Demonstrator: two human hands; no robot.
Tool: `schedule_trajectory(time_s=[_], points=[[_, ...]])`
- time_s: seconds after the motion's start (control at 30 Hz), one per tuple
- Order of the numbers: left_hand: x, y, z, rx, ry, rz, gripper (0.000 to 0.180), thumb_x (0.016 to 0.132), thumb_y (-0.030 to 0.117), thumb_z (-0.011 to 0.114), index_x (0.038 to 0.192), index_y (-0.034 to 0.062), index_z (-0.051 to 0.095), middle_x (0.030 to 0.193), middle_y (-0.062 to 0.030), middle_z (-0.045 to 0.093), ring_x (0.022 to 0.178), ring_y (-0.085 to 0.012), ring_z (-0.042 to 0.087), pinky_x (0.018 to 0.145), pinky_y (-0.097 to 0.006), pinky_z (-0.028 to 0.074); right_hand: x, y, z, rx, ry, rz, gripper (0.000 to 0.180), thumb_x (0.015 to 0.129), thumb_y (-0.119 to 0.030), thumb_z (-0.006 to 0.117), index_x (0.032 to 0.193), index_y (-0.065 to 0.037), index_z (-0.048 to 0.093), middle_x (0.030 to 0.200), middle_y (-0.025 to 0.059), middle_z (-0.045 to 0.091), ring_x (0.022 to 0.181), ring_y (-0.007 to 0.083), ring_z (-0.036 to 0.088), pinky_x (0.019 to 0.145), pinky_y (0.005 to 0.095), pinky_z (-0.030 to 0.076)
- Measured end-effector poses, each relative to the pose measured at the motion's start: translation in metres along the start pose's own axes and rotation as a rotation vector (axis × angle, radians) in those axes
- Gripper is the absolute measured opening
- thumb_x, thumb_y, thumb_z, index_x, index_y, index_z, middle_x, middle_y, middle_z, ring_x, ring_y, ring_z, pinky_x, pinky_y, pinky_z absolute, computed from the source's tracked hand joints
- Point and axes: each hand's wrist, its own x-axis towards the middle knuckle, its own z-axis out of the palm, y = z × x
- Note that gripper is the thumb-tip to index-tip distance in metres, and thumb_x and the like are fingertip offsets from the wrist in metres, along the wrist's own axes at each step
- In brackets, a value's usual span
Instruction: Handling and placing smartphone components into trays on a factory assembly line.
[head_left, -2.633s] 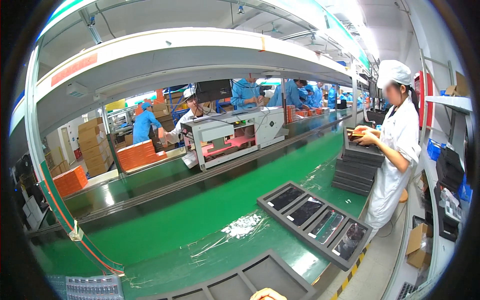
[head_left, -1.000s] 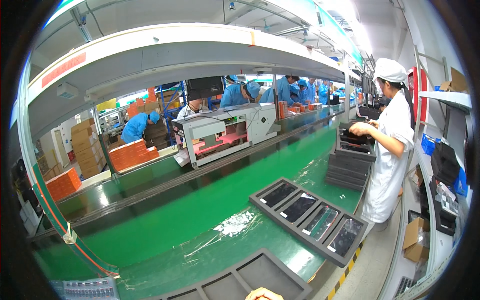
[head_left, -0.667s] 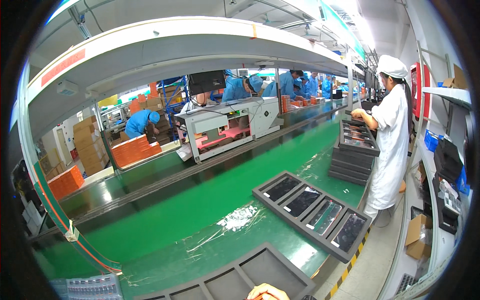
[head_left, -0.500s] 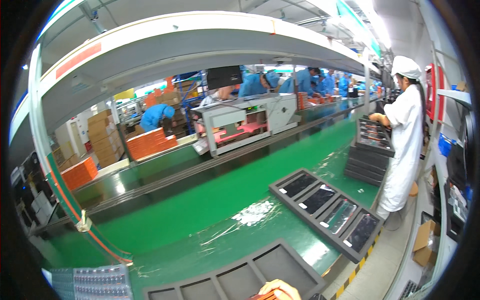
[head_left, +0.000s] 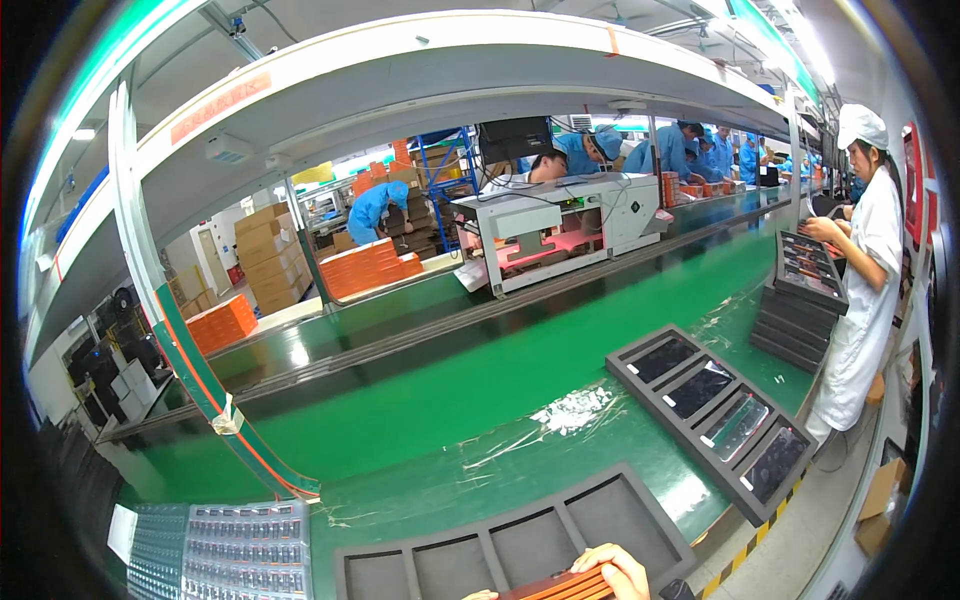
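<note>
At the lower edge, my right hand (head_left: 617,570) is closed round one end of a small stack of thin, flat, orange-edged pieces (head_left: 565,588). Only a few fingertips of my left hand (head_left: 482,595) show, at the stack's other end; the rest of that hand is cut off by the picture's edge. The stack is over the near side of a dark grey foam tray (head_left: 490,545) whose visible compartments hold nothing. Farther right lies a second foam tray (head_left: 690,395) with dark, glossy flat panels in its compartments, some with white tabs.
Clear plastic blister trays (head_left: 245,550) of small parts lie at lower left. White scraps (head_left: 575,410) lie on the green bench. A co-worker in white (head_left: 870,270) stands at right by stacked foam trays (head_left: 795,325). A grey-white machine (head_left: 560,235) stands across the belt.
The view has swung left, so the scene sits farther right. More of the orange-edged stack shows, and my left fingertips have come into view. The co-worker's hands have lifted off the tray stack.
</note>
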Motion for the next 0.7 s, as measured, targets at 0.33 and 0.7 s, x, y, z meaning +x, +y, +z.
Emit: schedule_trajectory(time_s=[0.33, 0.7], points=[[-0.001, 0.0003, 0.0, -0.012, -0.001, 0.005, 0.034, 0.084, 0.005, 0.058, 0.118, -0.0021, 0.057, 0.115, -0.0163, 0.062, 0.109, -0.029, 0.058, 0.1, -0.038, 0.043, -0.0008, -0.0025, 0.0001, 0.003, 0.004, 0.005, 0.023, 0.099, -0.015, 0.042, 0.098, 0.002, 0.057, 0.098, 0.0109, 0.06, 0.092, 0.0193, 0.058, 0.085, 0.0292, 0.044], [-0.0012, 0.001, 0.0008, -0.027, 0.001, -0.005, 0.035, 0.086, 0.013, 0.06, 0.117, -0.0023, 0.057, 0.115, -0.0162, 0.061, 0.109, -0.0287, 0.058, 0.099, -0.038, 0.043, -0.0013, -0.0008, -0.0003, 0.028, 0.005, 0.014, 0.023, 0.099, -0.017, 0.042, 0.098, 0.002, 0.057, 0.098, 0.0113, 0.06, 0.093, 0.0198, 0.058, 0.086, 0.0298, 0.044]])
